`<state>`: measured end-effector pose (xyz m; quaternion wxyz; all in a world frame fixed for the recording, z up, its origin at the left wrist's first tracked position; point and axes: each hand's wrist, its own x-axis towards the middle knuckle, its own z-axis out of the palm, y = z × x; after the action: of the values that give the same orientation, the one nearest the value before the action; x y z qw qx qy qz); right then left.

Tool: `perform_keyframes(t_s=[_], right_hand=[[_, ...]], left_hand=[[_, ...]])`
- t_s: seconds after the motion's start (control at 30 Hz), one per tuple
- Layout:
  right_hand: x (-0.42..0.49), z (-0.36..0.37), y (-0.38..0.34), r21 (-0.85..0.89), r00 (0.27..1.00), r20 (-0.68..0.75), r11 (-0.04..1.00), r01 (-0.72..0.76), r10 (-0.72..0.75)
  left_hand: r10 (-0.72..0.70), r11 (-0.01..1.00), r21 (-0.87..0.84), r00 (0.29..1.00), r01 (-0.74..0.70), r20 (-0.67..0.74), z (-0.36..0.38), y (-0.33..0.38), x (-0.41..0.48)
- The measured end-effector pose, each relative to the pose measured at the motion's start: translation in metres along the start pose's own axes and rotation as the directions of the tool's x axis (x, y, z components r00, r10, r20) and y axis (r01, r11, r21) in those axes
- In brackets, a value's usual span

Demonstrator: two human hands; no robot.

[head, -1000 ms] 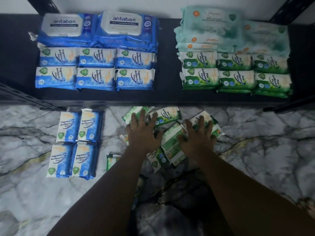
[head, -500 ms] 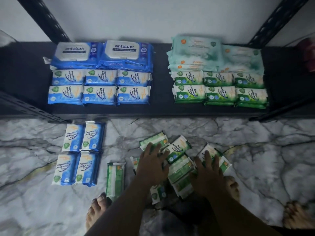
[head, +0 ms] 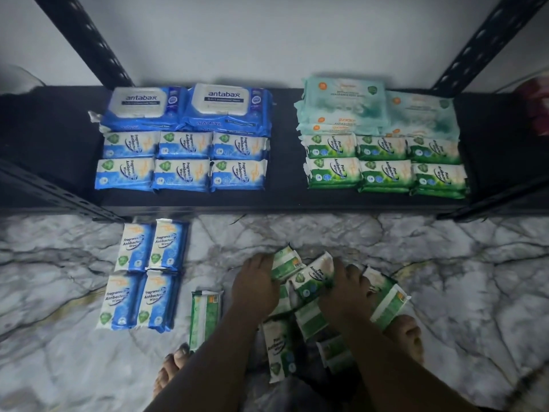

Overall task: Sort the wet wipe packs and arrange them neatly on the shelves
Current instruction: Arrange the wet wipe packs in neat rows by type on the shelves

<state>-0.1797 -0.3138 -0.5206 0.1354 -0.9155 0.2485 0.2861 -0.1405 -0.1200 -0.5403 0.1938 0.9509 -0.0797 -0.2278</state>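
A black shelf (head: 285, 200) runs across the top, above a marbled floor (head: 445, 263). On its left part two large blue packs (head: 187, 108) lie side by side at the back, with six small blue packs (head: 181, 162) in two even rows just in front. Below them, on the floor, four more floor blue packs (head: 145, 275) form a square block. To the right of that block a lone green pack (head: 205, 316) lies by itself, near a bare foot (head: 169, 373).

Next comes the left grip (head: 255, 286), fingers apart and laid against the left side of a loose green pile (head: 309, 281) on the floor. The right grip (head: 344, 295) rests on the pile's right part, fingers splayed and pressing down; in this dim view neither seems to close round a pack.

On the shelf's right part pale teal packs (head: 344, 105) are stacked at the back, and shelf green packs (head: 386, 165) sit in two rows before them.
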Motion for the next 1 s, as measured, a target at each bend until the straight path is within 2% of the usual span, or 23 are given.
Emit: perform_keyframes(t_s=[0.07,0.13,0.23,0.33,0.4,0.47,0.53,0.63,0.73,0.83,0.93,0.97,1.0], right_hand=[[0.014,0.004,-0.008,0.133,0.996,0.056,0.988,-0.083,0.076],[0.025,0.007,-0.014,0.179,0.977,0.116,0.964,-0.196,0.177],[0.035,0.005,-0.019,0.151,0.974,0.104,0.965,-0.215,0.201],[0.045,0.004,-0.017,0.193,0.979,0.107,0.962,-0.193,0.175],[0.048,0.003,-0.014,0.337,0.988,0.084,0.929,-0.151,0.13],[0.044,-0.001,-0.01,0.54,0.996,0.027,0.837,-0.084,0.083],[0.038,-0.009,-0.008,0.66,0.997,-0.042,0.751,-0.019,0.062],[0.032,-0.023,-0.006,0.772,0.987,-0.137,0.633,0.052,0.087],[0.022,-0.046,-0.004,0.879,0.981,-0.11,0.477,0.021,0.161],[0.009,-0.07,0.001,0.93,0.979,-0.114,0.364,0.045,0.17],[-0.01,-0.088,0.01,0.944,0.976,-0.136,0.322,0.075,0.172],[-0.019,-0.095,0.012,0.951,0.975,-0.143,0.296,0.087,0.173],[-0.027,-0.099,0.015,0.959,0.976,-0.144,0.265,0.096,0.166]], left_hand=[[0.003,0.999,0.053,0.999,-0.005,0.04,0.004,0.0,0.008],[0.001,0.996,0.093,0.999,-0.005,0.042,0.007,0.001,0.017],[0.004,0.992,0.125,1.0,-0.004,-0.001,0.013,0.002,0.031],[-0.003,0.992,0.126,1.0,0.007,-0.03,0.014,0.0,0.043],[-0.027,0.997,0.065,0.999,0.028,-0.031,0.009,-0.001,0.047],[-0.092,0.993,-0.082,0.996,0.09,-0.019,0.006,-0.004,0.048],[-0.143,0.955,-0.267,0.989,0.131,-0.027,0.0,-0.003,0.044],[-0.196,0.809,-0.562,0.98,0.172,0.018,-0.019,0.009,0.03],[-0.195,0.551,-0.799,0.968,0.241,0.157,-0.037,0.024,0.013],[-0.193,0.283,-0.913,0.95,0.295,0.247,-0.048,0.037,-0.002],[-0.258,0.125,-0.933,0.919,0.337,0.298,-0.071,0.057,-0.026],[-0.233,0.028,-0.937,0.914,0.348,0.333,-0.075,0.062,-0.032],[-0.213,-0.001,-0.946,0.924,0.324,0.316,-0.084,0.068,-0.041]])
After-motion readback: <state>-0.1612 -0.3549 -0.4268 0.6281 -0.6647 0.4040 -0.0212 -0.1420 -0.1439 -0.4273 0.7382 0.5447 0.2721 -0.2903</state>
